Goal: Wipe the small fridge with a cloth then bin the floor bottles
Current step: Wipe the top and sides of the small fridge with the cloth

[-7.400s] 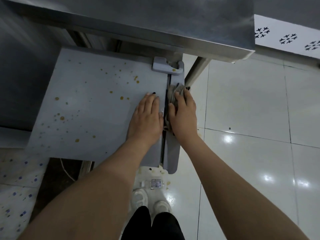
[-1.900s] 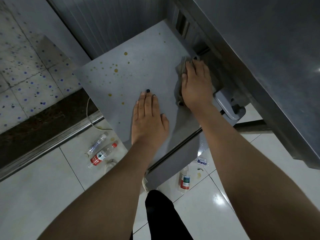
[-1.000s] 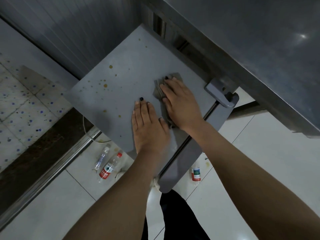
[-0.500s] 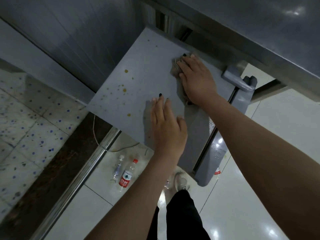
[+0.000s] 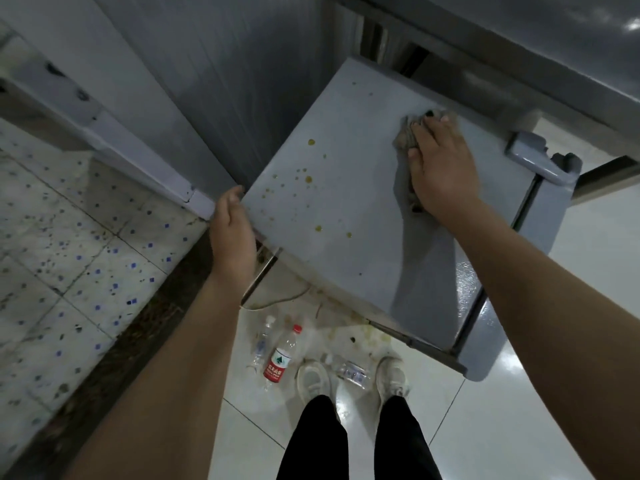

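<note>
The small grey fridge (image 5: 346,209) stands below me; its top carries several yellow-brown spots (image 5: 308,179) on the left half. My right hand (image 5: 440,168) presses a crumpled grey cloth (image 5: 406,137) flat onto the far right part of the top. My left hand (image 5: 231,233) lies with straight fingers against the fridge's left corner edge. On the floor in front of the fridge lie a red-labelled bottle (image 5: 278,358), a clear bottle (image 5: 261,341) beside it, and a third bottle (image 5: 351,371) between my shoes.
A steel counter (image 5: 519,46) overhangs the fridge's far side. A ribbed metal panel (image 5: 225,81) and speckled tiles (image 5: 69,254) lie to the left. A pale cable (image 5: 277,299) runs under the fridge, and dirt stains the white floor there. My shoes (image 5: 313,379) stand among the bottles.
My left hand has left the fridge top and moved to its left corner edge. My right hand with the cloth stays at the far right of the top. The view has swung left.
</note>
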`<state>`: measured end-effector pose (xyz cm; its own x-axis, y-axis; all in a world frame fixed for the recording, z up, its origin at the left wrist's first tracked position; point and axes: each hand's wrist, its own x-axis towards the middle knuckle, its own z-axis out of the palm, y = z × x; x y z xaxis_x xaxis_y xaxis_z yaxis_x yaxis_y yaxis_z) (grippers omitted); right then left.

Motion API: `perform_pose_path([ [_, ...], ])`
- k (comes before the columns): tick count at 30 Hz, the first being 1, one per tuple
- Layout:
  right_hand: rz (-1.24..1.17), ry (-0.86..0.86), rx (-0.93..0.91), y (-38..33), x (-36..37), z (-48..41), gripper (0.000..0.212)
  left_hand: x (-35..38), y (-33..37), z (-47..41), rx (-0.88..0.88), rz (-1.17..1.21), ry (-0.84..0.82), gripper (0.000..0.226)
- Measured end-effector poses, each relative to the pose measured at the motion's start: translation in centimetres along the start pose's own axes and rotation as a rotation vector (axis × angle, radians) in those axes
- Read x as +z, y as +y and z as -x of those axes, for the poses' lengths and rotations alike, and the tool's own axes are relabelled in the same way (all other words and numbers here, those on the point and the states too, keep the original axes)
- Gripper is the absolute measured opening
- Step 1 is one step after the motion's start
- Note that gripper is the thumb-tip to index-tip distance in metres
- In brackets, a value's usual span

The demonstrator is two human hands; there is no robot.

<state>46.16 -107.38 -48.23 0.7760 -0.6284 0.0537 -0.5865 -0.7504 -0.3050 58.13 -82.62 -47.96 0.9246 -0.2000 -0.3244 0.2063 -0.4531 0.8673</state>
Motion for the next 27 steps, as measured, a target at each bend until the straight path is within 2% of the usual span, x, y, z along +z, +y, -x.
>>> perform_pose_path([
  [6,-0.104,-0.045,-0.162,-3.7,0.5,1.9,0.049,-0.4,-1.4,-0.9,0.016,0.057,-0.159,0.03],
  [10,-0.117,-0.079,-0.326,-6.7,1.3,4.0,0.049,-0.8,-1.7,-1.0,0.032,0.086,-0.233,0.033],
  [17,-0.122,-0.049,-0.578,-11.5,2.9,6.6,0.041,-0.5,-2.0,-1.1,-0.043,0.263,-0.227,0.039],
  [19,-0.145,-0.036,-0.63,-12.7,3.4,6.8,0.045,-0.7,-1.9,-1.1,-0.035,0.291,-0.236,0.04],
  [23,-0.085,-0.044,-0.662,-14.9,4.2,6.6,0.04,-0.8,-1.9,-1.1,-0.045,0.336,-0.272,0.04],
  [27,-0.03,-0.115,-0.559,-16.3,4.7,5.8,0.045,-0.9,-2.0,-1.3,-0.058,0.356,-0.313,0.044],
])
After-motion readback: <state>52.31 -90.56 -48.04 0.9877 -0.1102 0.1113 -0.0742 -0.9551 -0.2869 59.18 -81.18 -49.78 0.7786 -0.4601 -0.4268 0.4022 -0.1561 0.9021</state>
